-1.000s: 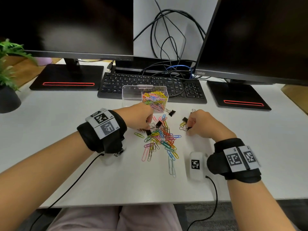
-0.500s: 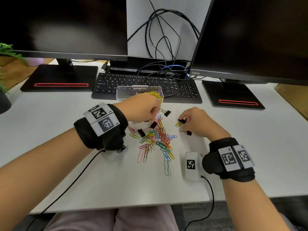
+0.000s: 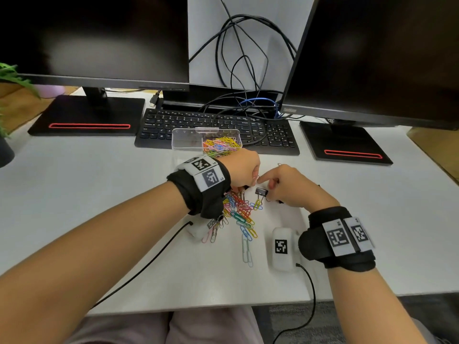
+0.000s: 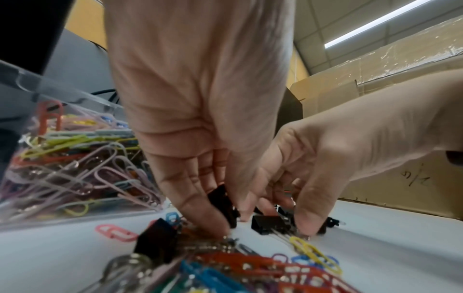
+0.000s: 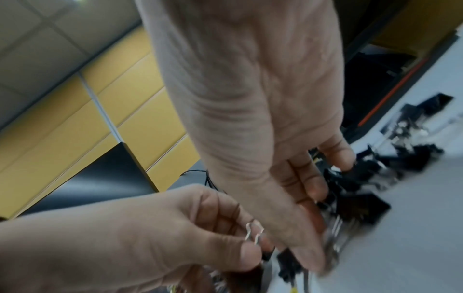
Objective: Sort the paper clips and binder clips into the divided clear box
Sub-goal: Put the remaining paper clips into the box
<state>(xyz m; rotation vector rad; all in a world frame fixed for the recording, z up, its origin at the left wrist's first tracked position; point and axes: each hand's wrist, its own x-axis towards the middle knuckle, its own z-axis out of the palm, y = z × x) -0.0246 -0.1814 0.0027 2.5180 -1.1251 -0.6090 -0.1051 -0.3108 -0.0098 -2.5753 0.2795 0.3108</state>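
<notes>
The clear divided box [image 3: 185, 142] stands in front of the keyboard. Its right compartment is heaped with coloured paper clips [image 3: 222, 146]; the left one looks bare. More coloured paper clips [image 3: 238, 209] lie in a pile on the desk below my hands. My left hand [image 3: 244, 170] is curled and pinches a black binder clip [image 4: 223, 202], whose wire handle [image 5: 254, 232] sticks out by the thumb. My right hand [image 3: 285, 184] touches the left, its fingers curled on another black binder clip [image 3: 261, 192] low over the desk. One more binder clip [image 4: 155, 237] sits in the pile.
A black keyboard [image 3: 260, 135] lies just behind the box, with cables over it. Two monitor stands [image 3: 87, 115] [image 3: 345, 142] flank it. A white tagged device [image 3: 282, 247] and its cable lie near the front edge. A potted plant [image 3: 5, 150] stands far left.
My left hand has shifted right, off the near side of the box, until it meets my right hand. The loose binder clip beside the box no longer shows.
</notes>
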